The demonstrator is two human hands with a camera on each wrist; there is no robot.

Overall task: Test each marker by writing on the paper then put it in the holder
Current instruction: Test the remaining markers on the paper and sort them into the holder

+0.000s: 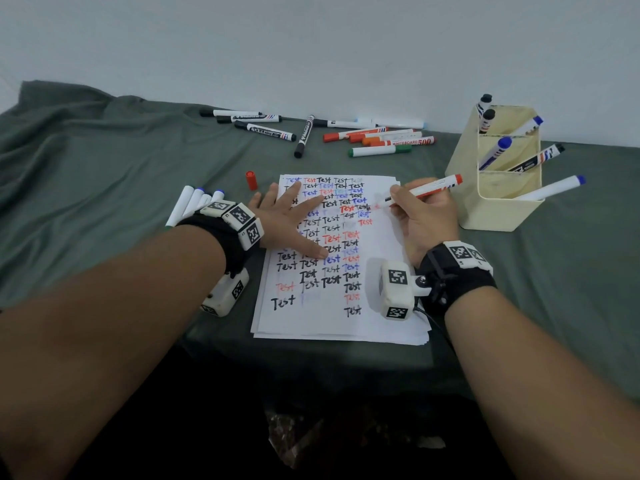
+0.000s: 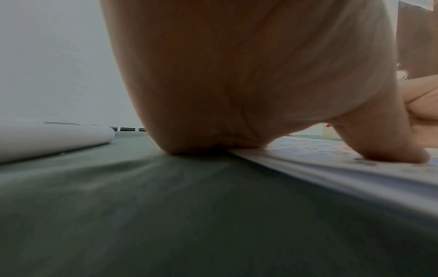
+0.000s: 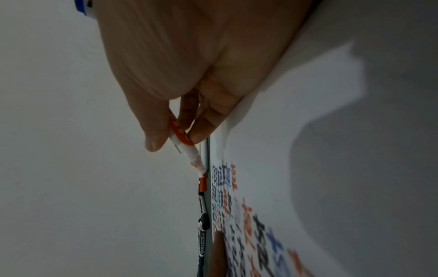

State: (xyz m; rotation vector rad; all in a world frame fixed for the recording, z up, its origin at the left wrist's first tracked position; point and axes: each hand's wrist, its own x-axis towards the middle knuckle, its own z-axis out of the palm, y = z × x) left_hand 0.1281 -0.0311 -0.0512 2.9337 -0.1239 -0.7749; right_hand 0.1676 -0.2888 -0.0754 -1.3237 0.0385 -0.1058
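Note:
A stack of white paper (image 1: pixel 381 271) covered in rows of "Test" in black, red and blue lies on the grey-green cloth. My left hand (image 1: pixel 294 220) lies flat on its left part with fingers spread, pressing it down (image 2: pixel 391 153). My right hand (image 1: pixel 420 216) pinches an uncapped red marker (image 1: pixel 429 189) in a writing grip, its tip (image 3: pixel 201 171) at the paper's upper right. The marker's red cap (image 1: pixel 251 179) stands on the cloth left of the paper. A cream holder (image 1: pixel 498 188) with several markers in it stands right of the paper.
Several loose markers, black (image 1: pixel 265 130), red (image 1: pixel 388 138) and green (image 1: pixel 379 151), lie along the back by the white wall. A few white markers with blue caps (image 1: pixel 194 202) lie beside my left wrist. The table's front edge is just below the paper.

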